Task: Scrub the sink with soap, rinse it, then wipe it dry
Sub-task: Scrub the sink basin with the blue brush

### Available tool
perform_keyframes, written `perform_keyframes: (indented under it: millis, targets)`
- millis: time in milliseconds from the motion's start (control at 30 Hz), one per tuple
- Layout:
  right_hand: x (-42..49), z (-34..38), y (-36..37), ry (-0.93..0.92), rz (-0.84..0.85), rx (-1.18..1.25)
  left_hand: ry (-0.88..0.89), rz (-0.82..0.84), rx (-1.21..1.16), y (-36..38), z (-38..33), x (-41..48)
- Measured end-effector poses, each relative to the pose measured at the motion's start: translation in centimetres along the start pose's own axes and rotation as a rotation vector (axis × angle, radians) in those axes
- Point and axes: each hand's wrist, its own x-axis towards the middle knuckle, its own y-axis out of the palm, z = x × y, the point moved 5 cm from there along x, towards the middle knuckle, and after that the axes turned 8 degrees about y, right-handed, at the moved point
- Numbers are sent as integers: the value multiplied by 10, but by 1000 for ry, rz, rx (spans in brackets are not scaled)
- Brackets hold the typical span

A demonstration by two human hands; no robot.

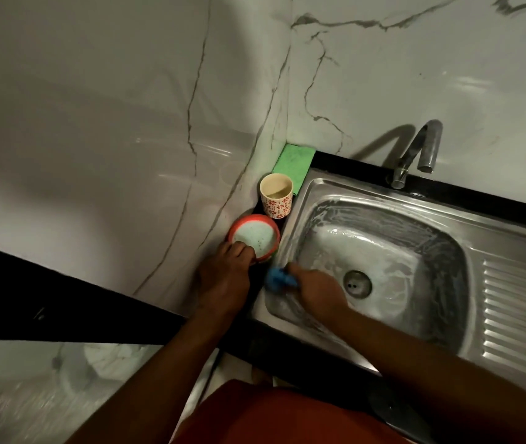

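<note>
Looking down, nearest first: one red garment (287, 418) fills the frame's 6 o'clock edge. Two bare forearms reach up from it.

Hands: two.
- left hand (223, 280), at 9 o'clock from the drain. Fingers curled together over the near rim of the soap tub (253, 237), tips inside it.
- right hand (316, 291), just left of the drain at the basin's 9 o'clock wall. Fingers closed round one blue scrubber (276, 277), which sticks out past the knuckles and presses against the sink's left rim.

One sink (329, 190): stainless steel, single basin, taking up the frame from centre to 3 o'clock. Grey-white soap film streaks the walls and floor; swirl marks are clear on the far wall. One round drain (357, 283) sits in the middle of the floor. One ribbed draining board (518, 315) adjoins at 3 o'clock.

The soap tub is one, round, red-rimmed, holding a pale green cake with froth. It stands on the black counter (351, 165) beside the sink's left rim.

Beyond it, toward 12 o'clock: one cream cup (276, 195) with a red flower print, upright, a little pale liquid inside.

Behind the cup, in the corner: one green cloth (293, 163), lying flat.

Farthest: one steel tap (415, 152) at 1 o'clock from the drain, spout arched, and the white veined marble wall (127, 123).
</note>
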Motion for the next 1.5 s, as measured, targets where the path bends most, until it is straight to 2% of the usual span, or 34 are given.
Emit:
perform_keyframes:
  millis: [100, 167, 233, 367, 400, 467, 633, 700, 900, 1000, 1133, 1300, 1400, 1500]
  targets:
    - [49, -19, -37, 181, -160, 106, -4, -16, 0, -6, -2, -5]
    - [65, -19, -55, 198, -222, 101, 0, -26, 2, -8, -3, -9]
    - [57, -11, -53, 157, -204, 88, 7, -30, 0, -8, -3, -13]
    - [-17, 14, -4, 2, 50, 42, 31, -62, 2, -9, -4, -15]
    - [-30, 18, 3, -30, 71, 17, 37, -76, 5, -10, -4, -14]
    - [-22, 17, 0, -52, 21, -37, 37, -88, 17, -11, -5, -14]
    - [52, -15, -47, 190, -167, 12, -9, -40, 12, -10, -5, -13]
    - [51, -12, -50, 180, -180, 60, -29, -9, 10, -9, -5, -11]
    - [-37, 22, 11, -47, 105, -23, -20, -18, -12, -7, -4, -6]
    - [-8, 11, -5, 29, 16, -40, -10, -17, -9, -1, -1, -4]
    - [23, 8, -36, 173, -76, 58, -12, 50, 20, 10, 2, 2]
    - [-45, 40, 3, 36, 117, -25, 11, 74, 45, 21, 2, 11]
    - [-50, 54, -3, 66, 131, -73, 8, 73, 44, 27, 3, 12]
    - [-60, 65, -11, 0, 179, -153, 35, 74, 39, 32, 2, 11]
